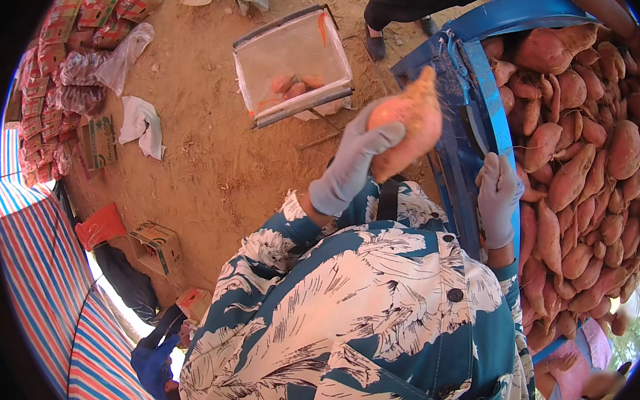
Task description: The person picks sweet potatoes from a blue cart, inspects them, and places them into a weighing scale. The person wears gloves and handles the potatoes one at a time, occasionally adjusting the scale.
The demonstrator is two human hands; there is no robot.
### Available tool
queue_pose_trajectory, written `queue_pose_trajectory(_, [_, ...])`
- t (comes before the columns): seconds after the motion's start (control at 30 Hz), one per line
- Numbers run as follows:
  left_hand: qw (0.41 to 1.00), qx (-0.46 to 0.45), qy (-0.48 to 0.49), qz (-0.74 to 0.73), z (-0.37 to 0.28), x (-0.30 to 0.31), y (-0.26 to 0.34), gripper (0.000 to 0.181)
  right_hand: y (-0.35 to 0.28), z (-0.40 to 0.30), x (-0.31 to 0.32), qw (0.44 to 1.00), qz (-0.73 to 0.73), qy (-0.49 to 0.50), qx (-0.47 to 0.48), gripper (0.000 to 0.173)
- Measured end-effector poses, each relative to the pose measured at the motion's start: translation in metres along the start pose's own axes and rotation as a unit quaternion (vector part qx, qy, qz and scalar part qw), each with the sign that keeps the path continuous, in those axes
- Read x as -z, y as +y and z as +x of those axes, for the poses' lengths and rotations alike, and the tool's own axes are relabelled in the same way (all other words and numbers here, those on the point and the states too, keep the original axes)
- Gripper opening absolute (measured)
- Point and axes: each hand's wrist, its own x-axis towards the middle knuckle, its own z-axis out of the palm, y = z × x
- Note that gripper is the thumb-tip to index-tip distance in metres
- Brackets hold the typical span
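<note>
Raised in front of my chest, my left hand [350, 157], in a grey glove, grips a large reddish sweet potato [411, 123] with its narrow tip upward. My right hand [498, 200], also gloved, is closed around what looks like the handle of a knife [475, 130]. Its dark, slightly curved blade points away from me, beside the blue metal side panel [492, 90] of a truck bed. To the right of that panel lies a big heap of sweet potatoes [571, 179]. The blade and the held sweet potato are apart.
A plastic-lined crate [303, 113] with several sweet potatoes stands on the dirt ground. A person [396, 3] reaches over the heap's far end; other people are at lower left and lower right. Stacked packed boxes [45, 107], a cardboard carton [155, 246] and a striped tarpaulin [43, 255] are leftward.
</note>
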Motion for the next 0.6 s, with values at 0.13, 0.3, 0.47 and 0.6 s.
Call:
queue_pose_trajectory(0.13, [0.965, -0.106, 0.160, 0.176, 0.043, 0.103, 0.030, 0.054, 0.005, -0.021, 0.003, 0.985, 0.139, 0.012, -0.106, 0.026])
queue_pose_trajectory(0.3, [0.878, -0.105, 0.253, 0.394, 0.112, 0.233, 0.033, 0.058, -0.009, -0.043, -0.005, 0.981, 0.148, -0.006, -0.125, 0.026])
queue_pose_trajectory(0.47, [0.893, -0.080, 0.221, 0.384, 0.161, 0.271, -0.008, 0.063, -0.014, -0.061, -0.004, 0.984, 0.121, 0.004, -0.131, 0.018])
queue_pose_trajectory(0.6, [0.870, 0.025, 0.187, 0.456, 0.152, 0.273, -0.028, 0.062, 0.001, -0.064, 0.005, 0.994, 0.073, 0.029, -0.073, 0.020])
